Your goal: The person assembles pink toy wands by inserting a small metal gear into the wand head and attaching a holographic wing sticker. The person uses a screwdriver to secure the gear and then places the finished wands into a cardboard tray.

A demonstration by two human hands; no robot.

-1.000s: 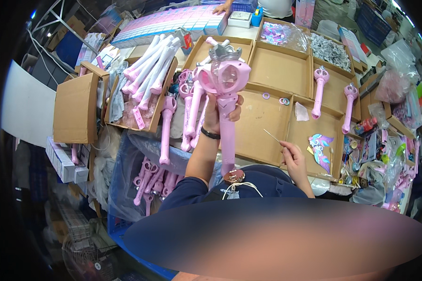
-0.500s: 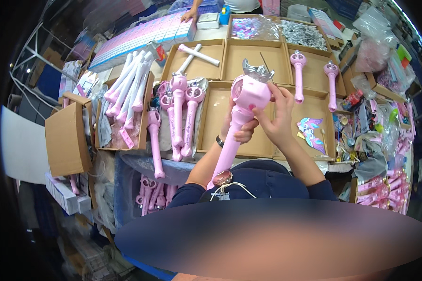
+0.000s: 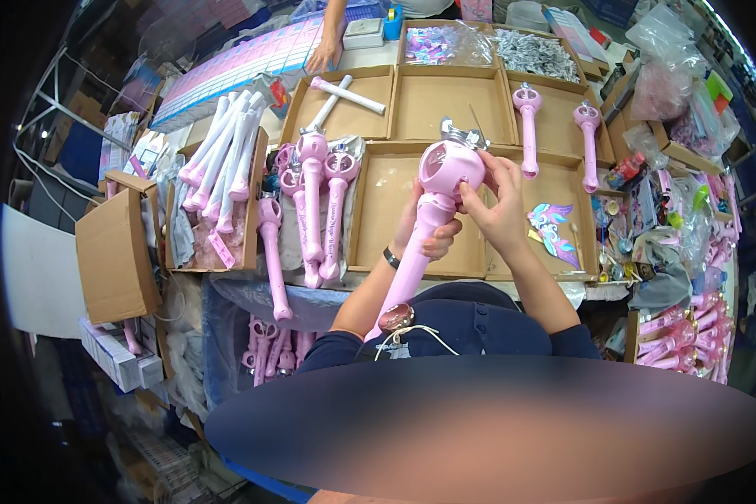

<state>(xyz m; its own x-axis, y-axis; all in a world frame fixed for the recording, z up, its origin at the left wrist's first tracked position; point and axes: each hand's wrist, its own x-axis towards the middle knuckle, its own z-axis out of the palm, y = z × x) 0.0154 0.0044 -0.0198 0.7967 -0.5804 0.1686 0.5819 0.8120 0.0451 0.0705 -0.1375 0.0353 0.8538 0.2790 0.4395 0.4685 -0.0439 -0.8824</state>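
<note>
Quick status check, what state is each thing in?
Wand: held tilted
Left grip: closed around wand
Right grip: touching wand
Thin stick: angled up near right grip
Carton: open, holding tubes
Blue bin: open, pink wands inside
Winged piece: lying flat
Silver parts: heaped

You've got dark script lettering (image 3: 332, 227) running down two pink wands (image 3: 335, 214), other print too small to read.

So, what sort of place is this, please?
Probably a toy assembly workshop: there are many alike pink wands, cardboard trays set side by side, and a heap of loose silver parts in one of them.
</note>
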